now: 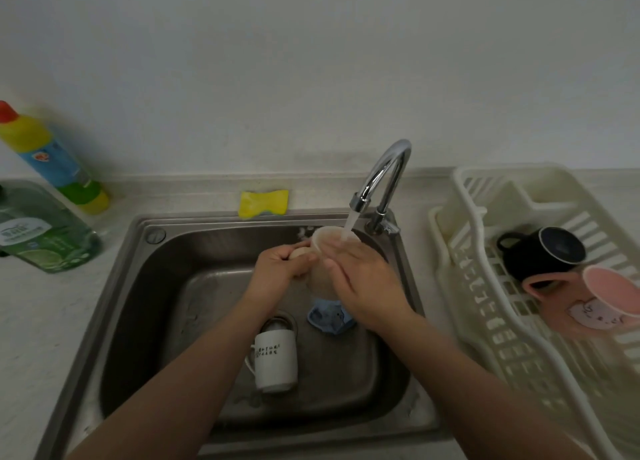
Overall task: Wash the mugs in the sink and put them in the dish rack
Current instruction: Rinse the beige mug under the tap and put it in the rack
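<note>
Water from the curved chrome tap (388,179) runs into a beige ceramic mug (320,272) held over the stainless steel sink (138,286). Of the hands, the left hand (280,263) grips its handle; the right hand (363,279) lies flat-fingered against its side. Below lie a white printed mug (277,361) and a blue mug (329,317). On the pale speckled worktop (41,321), under a plain white wall (311,61), a cream plastic dish rack (485,286) holds a black mug (543,251) and a pink mug (595,303).
</note>
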`<state>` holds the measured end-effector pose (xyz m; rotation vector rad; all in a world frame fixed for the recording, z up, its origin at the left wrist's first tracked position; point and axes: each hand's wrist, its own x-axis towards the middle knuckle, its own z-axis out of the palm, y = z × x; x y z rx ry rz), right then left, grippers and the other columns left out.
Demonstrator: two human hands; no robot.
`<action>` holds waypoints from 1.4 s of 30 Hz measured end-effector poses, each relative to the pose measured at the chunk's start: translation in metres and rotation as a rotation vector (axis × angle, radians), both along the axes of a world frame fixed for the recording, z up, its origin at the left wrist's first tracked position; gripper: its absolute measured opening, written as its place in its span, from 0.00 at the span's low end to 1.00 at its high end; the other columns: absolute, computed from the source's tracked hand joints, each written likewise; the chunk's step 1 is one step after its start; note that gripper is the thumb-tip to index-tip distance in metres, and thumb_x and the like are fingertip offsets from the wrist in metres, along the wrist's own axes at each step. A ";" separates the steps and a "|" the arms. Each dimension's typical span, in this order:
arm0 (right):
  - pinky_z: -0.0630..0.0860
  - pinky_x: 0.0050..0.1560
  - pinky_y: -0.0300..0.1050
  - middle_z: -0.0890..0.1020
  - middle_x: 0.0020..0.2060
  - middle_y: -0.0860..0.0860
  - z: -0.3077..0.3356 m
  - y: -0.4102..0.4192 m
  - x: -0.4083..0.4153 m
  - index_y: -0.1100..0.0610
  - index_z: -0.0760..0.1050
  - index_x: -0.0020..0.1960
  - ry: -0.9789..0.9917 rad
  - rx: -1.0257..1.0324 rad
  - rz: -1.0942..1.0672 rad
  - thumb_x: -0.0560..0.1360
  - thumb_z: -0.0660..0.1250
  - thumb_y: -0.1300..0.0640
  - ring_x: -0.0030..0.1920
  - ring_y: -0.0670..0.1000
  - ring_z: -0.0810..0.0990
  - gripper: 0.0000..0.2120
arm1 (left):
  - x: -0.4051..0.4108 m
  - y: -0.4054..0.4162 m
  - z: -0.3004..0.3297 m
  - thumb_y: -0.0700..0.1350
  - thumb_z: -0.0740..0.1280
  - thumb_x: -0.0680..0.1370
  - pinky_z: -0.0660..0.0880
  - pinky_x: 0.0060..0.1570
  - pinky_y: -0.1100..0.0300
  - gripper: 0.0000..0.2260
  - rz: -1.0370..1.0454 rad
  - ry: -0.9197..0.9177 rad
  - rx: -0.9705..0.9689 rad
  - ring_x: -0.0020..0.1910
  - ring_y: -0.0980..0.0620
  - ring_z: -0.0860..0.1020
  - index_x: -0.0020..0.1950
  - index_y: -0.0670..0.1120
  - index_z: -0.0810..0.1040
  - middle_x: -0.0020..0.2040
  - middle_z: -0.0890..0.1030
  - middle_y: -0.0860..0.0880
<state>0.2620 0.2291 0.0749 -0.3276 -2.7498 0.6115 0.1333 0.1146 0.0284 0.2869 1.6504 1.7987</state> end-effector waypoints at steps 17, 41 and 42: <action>0.73 0.52 0.40 0.73 0.59 0.45 -0.017 0.011 -0.004 0.47 0.69 0.65 -0.011 -0.618 -0.208 0.78 0.65 0.46 0.56 0.44 0.74 0.17 | 0.014 0.005 0.018 0.52 0.65 0.81 0.81 0.39 0.51 0.12 -0.056 -0.155 -0.148 0.44 0.47 0.83 0.51 0.44 0.81 0.49 0.84 0.48; 0.42 0.77 0.45 0.57 0.77 0.45 -0.004 0.004 0.014 0.51 0.58 0.77 -0.224 0.101 0.265 0.80 0.48 0.43 0.77 0.42 0.46 0.27 | 0.000 0.000 0.011 0.51 0.67 0.79 0.79 0.36 0.53 0.14 -0.030 -0.217 -0.220 0.43 0.45 0.81 0.52 0.39 0.81 0.48 0.83 0.42; 0.40 0.76 0.42 0.57 0.76 0.44 -0.006 -0.002 0.021 0.51 0.58 0.77 -0.243 0.109 0.320 0.81 0.49 0.43 0.77 0.41 0.45 0.27 | 0.000 0.000 0.009 0.51 0.67 0.79 0.79 0.36 0.53 0.14 -0.039 -0.215 -0.223 0.42 0.44 0.81 0.51 0.40 0.81 0.47 0.83 0.42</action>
